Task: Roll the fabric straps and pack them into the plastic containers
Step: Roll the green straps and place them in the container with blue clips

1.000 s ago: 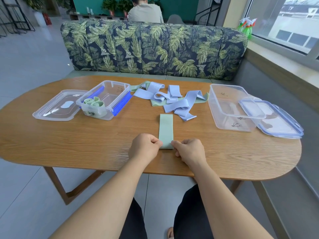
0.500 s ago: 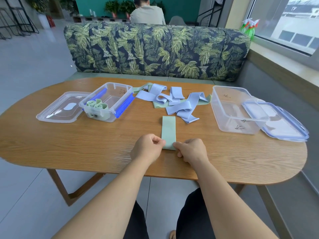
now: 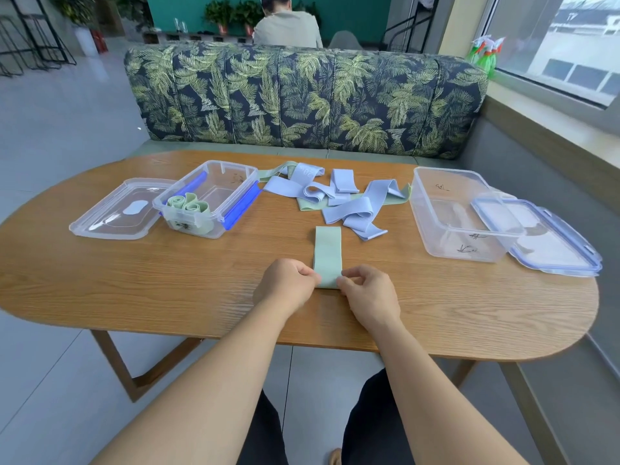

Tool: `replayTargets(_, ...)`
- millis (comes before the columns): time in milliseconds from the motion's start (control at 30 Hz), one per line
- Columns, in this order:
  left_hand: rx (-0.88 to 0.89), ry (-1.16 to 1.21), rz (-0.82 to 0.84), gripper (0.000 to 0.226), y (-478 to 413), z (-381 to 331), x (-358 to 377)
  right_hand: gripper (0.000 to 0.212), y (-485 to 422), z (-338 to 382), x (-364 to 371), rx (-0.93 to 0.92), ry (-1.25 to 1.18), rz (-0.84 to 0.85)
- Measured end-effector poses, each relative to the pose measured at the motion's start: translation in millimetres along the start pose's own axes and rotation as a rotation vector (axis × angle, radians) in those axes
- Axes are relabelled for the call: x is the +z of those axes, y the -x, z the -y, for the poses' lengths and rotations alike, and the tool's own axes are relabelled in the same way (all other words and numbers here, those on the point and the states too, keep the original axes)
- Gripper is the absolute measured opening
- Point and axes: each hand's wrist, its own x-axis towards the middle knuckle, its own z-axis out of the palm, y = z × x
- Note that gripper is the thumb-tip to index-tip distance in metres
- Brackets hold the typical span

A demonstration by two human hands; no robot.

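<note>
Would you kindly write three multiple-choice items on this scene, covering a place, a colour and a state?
1. The rolled straps sit: A in the blue-clipped container; B on the sofa; C on the floor.
2. The flat strap pinched by the left hand and right hand is: A red; B green; C black.
3. The right container is: A lidded; B packed full; C open.
Answers: 1A, the rolls show through its wall; 2B, it is pale green; 3C, its lid is off, at its right side.
</note>
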Motion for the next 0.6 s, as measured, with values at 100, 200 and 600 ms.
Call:
replayTargets(100, 0.004, 0.012, -0.013, 0.013, -2.6, 0.0, 0.5, 0.014, -2.4, 0.7, 0.3, 0.0, 0.016, 0.013)
replayTargets(200, 0.052, 0.045, -0.059, 0.014, -2.7, 4.9, 5.3, 0.015, -7.0, 0.7, 1.7, 0.02, -0.007, 0.027)
replayTargets(600, 0.103, 0.049, -0.057, 0.011, 14.0, 12.1, 8.7, 0.033, 5.2, -0.4, -7.7, 0.03, -0.06, 0.067)
